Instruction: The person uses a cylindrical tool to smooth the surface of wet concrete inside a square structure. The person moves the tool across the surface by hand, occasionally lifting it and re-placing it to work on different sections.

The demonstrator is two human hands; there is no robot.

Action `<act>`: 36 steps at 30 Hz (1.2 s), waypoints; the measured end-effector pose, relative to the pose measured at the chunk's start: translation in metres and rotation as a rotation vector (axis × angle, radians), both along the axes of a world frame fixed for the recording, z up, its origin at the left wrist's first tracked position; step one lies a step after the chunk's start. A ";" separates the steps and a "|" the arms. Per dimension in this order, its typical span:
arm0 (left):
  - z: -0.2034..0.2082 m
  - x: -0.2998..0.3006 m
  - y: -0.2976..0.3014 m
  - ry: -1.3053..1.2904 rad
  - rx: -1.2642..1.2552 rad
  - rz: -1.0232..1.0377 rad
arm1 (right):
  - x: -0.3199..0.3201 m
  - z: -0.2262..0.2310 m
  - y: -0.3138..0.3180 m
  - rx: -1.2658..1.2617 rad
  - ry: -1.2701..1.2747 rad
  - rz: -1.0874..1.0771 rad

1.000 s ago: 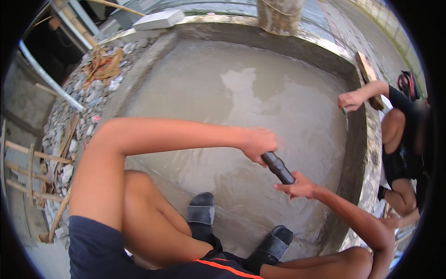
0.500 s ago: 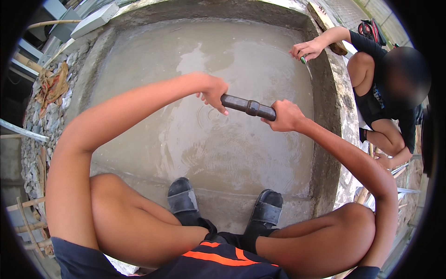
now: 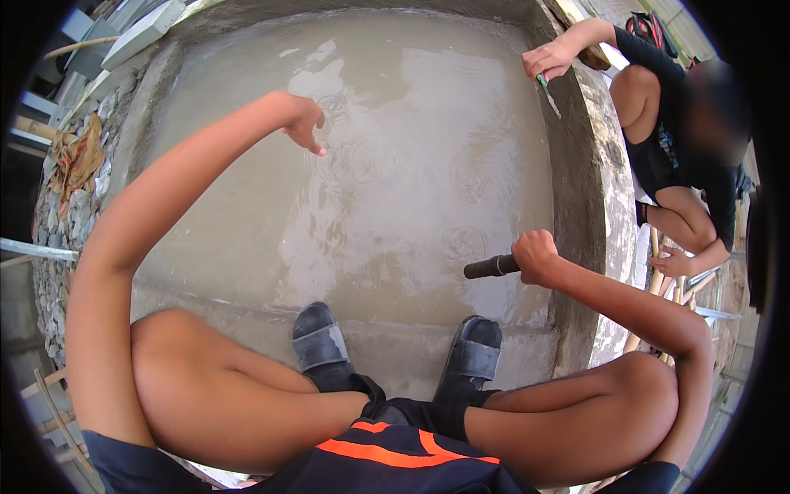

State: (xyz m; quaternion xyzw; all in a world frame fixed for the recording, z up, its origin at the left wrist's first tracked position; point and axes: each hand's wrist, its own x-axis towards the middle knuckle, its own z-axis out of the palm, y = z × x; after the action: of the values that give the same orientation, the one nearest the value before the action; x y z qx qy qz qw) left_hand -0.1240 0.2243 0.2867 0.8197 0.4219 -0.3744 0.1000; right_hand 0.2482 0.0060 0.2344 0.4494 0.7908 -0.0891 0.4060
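My right hand (image 3: 537, 258) grips a short dark tube (image 3: 491, 267) with a raised collar. The tube points left over the water, and the rest of it is hidden in my fist. Farther off to the left, my left hand (image 3: 305, 125) hangs above the water with fingers loosely apart and nothing in them. Below both hands lies murky grey-brown water (image 3: 395, 189), rippled in several places, inside a low-walled cement basin (image 3: 573, 152).
At the right wall crouches a person (image 3: 658, 123) holding a thin-bladed tool with a green handle (image 3: 542, 81). My black sandals (image 3: 321, 346) stand on the basin's near ledge. Rubble (image 3: 70, 222) and a brown cloth (image 3: 81, 156) lie left; a white block (image 3: 144, 34) sits upper left.
My left hand has let go of the tube and moved left and away. My right hand has brought the tube nearer and to the right. The other person's tool has shifted slightly.
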 end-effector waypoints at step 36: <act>-0.019 0.069 -0.118 -0.437 -0.464 -0.087 | -0.079 0.032 0.019 -0.100 0.797 -0.386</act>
State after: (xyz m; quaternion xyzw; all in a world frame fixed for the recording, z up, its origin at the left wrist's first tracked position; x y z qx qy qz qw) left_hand -0.0554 0.1064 0.2678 0.8533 0.2582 -0.2798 0.3563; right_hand 0.1695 0.0253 0.2663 0.4991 0.7819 -0.3676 0.0668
